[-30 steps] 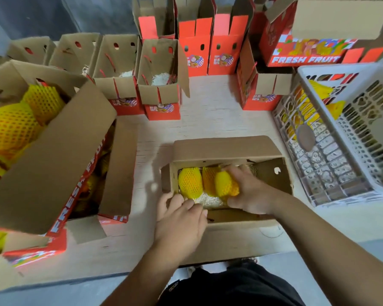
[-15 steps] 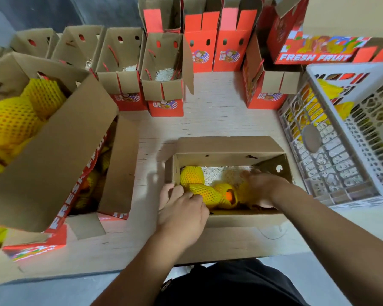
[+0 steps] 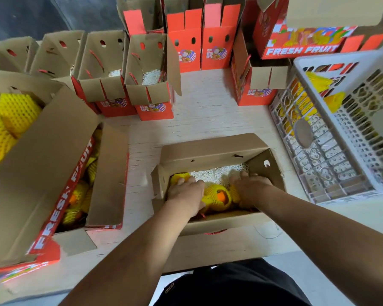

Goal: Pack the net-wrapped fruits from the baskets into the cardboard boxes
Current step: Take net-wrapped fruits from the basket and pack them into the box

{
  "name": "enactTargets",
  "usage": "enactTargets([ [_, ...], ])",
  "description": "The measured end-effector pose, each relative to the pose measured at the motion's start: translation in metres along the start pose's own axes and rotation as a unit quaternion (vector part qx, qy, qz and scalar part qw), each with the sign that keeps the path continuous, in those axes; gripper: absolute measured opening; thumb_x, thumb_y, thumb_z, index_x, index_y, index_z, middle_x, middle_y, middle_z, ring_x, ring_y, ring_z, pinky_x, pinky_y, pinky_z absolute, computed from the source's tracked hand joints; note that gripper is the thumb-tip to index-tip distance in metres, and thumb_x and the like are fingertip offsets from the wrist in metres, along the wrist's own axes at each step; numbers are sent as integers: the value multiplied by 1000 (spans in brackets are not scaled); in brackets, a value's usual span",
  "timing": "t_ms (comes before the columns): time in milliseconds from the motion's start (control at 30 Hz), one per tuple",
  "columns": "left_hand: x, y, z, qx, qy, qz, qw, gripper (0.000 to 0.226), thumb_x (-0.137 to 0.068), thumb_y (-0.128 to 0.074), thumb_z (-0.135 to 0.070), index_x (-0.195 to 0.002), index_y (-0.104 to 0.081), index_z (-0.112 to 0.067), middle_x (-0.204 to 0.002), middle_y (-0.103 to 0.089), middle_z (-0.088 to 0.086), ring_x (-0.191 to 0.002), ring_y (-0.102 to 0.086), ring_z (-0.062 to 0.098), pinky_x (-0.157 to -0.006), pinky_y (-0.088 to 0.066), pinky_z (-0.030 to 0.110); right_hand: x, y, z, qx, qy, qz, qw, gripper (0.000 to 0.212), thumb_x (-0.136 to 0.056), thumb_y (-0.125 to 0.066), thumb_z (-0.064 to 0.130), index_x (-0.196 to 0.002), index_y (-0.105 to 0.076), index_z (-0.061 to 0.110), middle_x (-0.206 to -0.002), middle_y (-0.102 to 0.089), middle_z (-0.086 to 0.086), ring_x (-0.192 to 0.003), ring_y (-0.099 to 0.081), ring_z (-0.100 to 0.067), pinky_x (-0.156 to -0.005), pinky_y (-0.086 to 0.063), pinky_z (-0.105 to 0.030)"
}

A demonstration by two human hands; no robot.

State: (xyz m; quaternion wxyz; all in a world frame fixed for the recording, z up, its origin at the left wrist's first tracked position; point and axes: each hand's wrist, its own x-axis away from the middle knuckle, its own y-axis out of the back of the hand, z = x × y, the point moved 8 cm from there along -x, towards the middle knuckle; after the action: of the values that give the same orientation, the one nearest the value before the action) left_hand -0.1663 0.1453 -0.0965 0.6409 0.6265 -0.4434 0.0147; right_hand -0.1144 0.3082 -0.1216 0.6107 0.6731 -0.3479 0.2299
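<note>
Open brown cardboard box [image 3: 210,149], table centre: held yellow foam-net-wrapped orange fruits [image 3: 218,196] on white shredded paper [image 3: 215,174]. Left hand [image 3: 186,193] and right hand [image 3: 251,187] lay inside, fingers spread flat over fruits. White plastic basket [image 3: 341,138] stood right.

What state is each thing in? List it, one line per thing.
Cardboard box: open, shredded padding showing at its far side.
Net-wrapped fruits: lying in the box's near part.
Left hand: in the box, on the fruits.
Right hand: in the box, on the fruits.
White basket: nearly empty, few fruits left.
</note>
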Motion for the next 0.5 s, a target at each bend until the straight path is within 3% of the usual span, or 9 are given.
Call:
enactTargets([
  [167, -13, 10, 11, -97, 42, 31, 994, 45, -93, -70, -33, -134, -54, -22, -142, -56, 2, -131, -55, 28, -102, -43, 38, -4, 6, 1, 6, -4, 15, 1000, 58, -97, -60, 23, -150, -37, 25, -151, -44, -15, -138, -46, -36, -102, -50, -49],
  [267, -19, 7, 15, -190, 73, 62, 977, 42, -95, -60, -22, -136, -58, -22, -147, -55, 3, -139, -46, 28, -114, -28, 43, -3, 17, 0, -38, -14, -4, 999, 65, -93, -66, 28, -149, -34, 22, -149, -45, -14, -136, -45, -37, -104, -48, -50],
  [367, -25, -4, 12, -242, 79, 105, 962, 50, -97, -58, -24, -146, -52, -19, -156, -45, 8, -145, -33, 31, -120, -19, 44, 4, 37, -13, -152, -52, -57, 985, 82, -84, -71, 51, -149, -29, 23, -140, -47, -11, -124, -55, -37, -99, -51, -50],
  [500, -31, 6, -4, -233, 41, 109, 965, 54, -98, -56, -31, -150, -48, -19, -158, -39, 11, -145, -31, 33, -117, -24, 44, 3, 47, -18, -282, -94, -98, 950, 73, -90, -69, 30, -150, -29, 15, -149, -28, -15, -123, -56, -43, -103, -49, -50],
])
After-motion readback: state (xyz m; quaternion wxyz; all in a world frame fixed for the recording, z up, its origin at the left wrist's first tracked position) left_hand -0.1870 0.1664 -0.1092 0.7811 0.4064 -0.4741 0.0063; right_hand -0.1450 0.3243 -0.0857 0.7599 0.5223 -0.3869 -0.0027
